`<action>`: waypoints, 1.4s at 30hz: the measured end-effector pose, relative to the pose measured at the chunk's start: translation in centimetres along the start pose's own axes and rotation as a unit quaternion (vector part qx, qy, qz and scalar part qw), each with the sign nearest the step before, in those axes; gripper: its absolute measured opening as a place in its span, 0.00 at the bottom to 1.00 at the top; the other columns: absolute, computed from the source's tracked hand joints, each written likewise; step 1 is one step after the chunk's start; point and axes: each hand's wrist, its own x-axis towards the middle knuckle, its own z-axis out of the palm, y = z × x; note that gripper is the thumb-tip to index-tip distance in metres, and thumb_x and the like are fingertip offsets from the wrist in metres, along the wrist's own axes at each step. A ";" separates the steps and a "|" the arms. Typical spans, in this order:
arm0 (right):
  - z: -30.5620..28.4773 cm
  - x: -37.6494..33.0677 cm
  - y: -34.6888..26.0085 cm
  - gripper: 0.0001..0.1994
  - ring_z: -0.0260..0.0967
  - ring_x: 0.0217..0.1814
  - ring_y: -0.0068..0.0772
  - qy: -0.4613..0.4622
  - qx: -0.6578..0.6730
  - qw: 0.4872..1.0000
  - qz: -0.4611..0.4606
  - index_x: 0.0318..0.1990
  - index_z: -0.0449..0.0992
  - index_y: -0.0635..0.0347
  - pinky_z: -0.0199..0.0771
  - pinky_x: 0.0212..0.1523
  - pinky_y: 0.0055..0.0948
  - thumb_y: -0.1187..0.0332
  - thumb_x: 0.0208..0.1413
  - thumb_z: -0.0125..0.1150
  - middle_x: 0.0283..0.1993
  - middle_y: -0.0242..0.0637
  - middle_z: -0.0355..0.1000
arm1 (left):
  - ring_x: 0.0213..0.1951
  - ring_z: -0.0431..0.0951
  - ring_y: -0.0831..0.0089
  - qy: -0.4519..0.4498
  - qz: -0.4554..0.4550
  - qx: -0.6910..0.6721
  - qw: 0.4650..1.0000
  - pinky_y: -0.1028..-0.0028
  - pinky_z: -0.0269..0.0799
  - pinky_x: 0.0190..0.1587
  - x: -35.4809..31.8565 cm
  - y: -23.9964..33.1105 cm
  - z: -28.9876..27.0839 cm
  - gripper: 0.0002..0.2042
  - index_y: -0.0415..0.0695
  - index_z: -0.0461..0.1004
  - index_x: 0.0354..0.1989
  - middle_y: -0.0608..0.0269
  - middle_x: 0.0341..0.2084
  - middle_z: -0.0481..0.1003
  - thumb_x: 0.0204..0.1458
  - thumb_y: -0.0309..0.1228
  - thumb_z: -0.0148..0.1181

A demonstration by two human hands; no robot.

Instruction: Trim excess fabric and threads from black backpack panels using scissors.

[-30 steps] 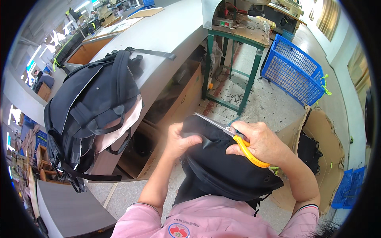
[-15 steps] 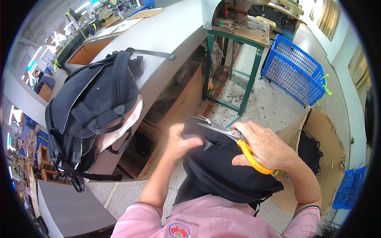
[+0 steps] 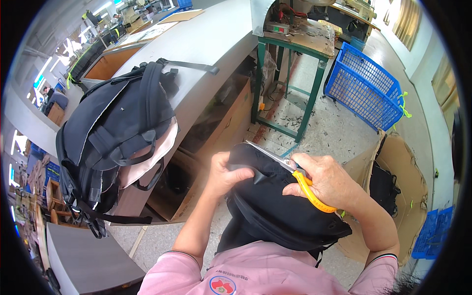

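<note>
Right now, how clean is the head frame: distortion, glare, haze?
Head view: dark fisheye corners, white table bowed; strip light at upper left blown out; pale haze over the cardboard box by the left hand; scissors fairly sharp; black fabric in the lap loses detail.

Pale workbench (image 3: 209, 42) carries heaped black backpacks (image 3: 115, 115). Speckled floor (image 3: 334, 130) bears scattered dark scraps (image 3: 291, 121), one green-framed table (image 3: 310, 100), one open cardboard box (image 3: 412, 199).

We count one left hand (image 3: 222, 173), one right hand (image 3: 328, 181), one pair of scissors (image 3: 302, 180), one held black bag (image 3: 282, 211), one green-legged stand (image 3: 310, 98) and one large blue basket (image 3: 361, 97).
</note>
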 end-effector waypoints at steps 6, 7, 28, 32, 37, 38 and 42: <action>-0.5 -0.5 0.0 0.30 0.70 0.32 0.53 -0.016 0.019 1.000 0.004 0.45 0.64 0.63 0.69 0.33 0.40 0.50 0.42 0.68 0.31 0.52 0.69 | 0.32 0.73 0.79 -0.011 0.020 0.018 1.000 0.78 0.68 0.37 -0.1 -0.1 -0.2 0.17 0.38 0.77 0.33 0.69 0.28 0.76 0.36 0.34 0.73; -0.7 -0.6 -0.2 0.30 0.70 0.32 0.53 -0.016 0.019 1.000 0.004 0.45 0.64 0.63 0.69 0.33 0.40 0.50 0.42 0.68 0.31 0.52 0.69 | 0.32 0.73 0.79 -0.011 0.018 0.019 1.000 0.78 0.68 0.37 -0.1 -0.1 -0.2 0.17 0.38 0.77 0.33 0.69 0.28 0.76 0.36 0.34 0.73; 0.4 -0.3 0.5 0.26 0.71 0.26 0.49 0.010 -0.020 0.999 -0.032 0.38 0.66 0.60 0.69 0.25 0.36 0.54 0.39 0.70 0.25 0.46 0.69 | 0.30 0.73 0.80 0.016 0.009 -0.001 1.000 0.79 0.68 0.35 -0.2 -0.4 -0.2 0.15 0.39 0.77 0.31 0.69 0.27 0.75 0.36 0.33 0.72; -0.6 -0.8 1.4 0.31 0.70 0.30 0.48 0.038 0.023 0.999 0.005 0.46 0.65 0.61 0.69 0.31 0.36 0.51 0.40 0.69 0.29 0.46 0.69 | 0.31 0.73 0.79 0.029 0.024 0.011 0.999 0.78 0.68 0.37 -0.3 -0.7 -0.6 0.17 0.39 0.77 0.33 0.69 0.28 0.76 0.35 0.35 0.73; -1.0 -2.5 2.8 0.33 0.64 0.30 0.41 0.017 0.103 0.991 0.083 0.48 0.66 0.65 0.66 0.35 0.33 0.49 0.42 0.67 0.32 0.44 0.66 | 0.32 0.74 0.77 0.063 0.010 0.001 0.998 0.77 0.69 0.37 -0.8 -1.6 -1.7 0.20 0.37 0.77 0.34 0.66 0.30 0.76 0.34 0.35 0.73; -0.6 -2.8 3.1 0.32 0.62 0.29 0.40 0.033 0.107 0.992 0.062 0.47 0.67 0.66 0.66 0.35 0.32 0.49 0.42 0.68 0.32 0.42 0.66 | 0.32 0.74 0.76 0.061 0.014 -0.012 0.998 0.77 0.69 0.37 -0.7 -1.7 -1.8 0.20 0.37 0.77 0.35 0.66 0.30 0.77 0.34 0.35 0.73; -0.1 -3.1 3.0 0.33 0.63 0.29 0.39 0.024 0.095 0.994 0.050 0.48 0.67 0.65 0.67 0.34 0.32 0.51 0.40 0.70 0.32 0.42 0.66 | 0.33 0.74 0.76 0.056 0.021 -0.017 0.998 0.76 0.69 0.38 -0.7 -1.9 -2.0 0.21 0.36 0.76 0.37 0.65 0.32 0.77 0.35 0.36 0.72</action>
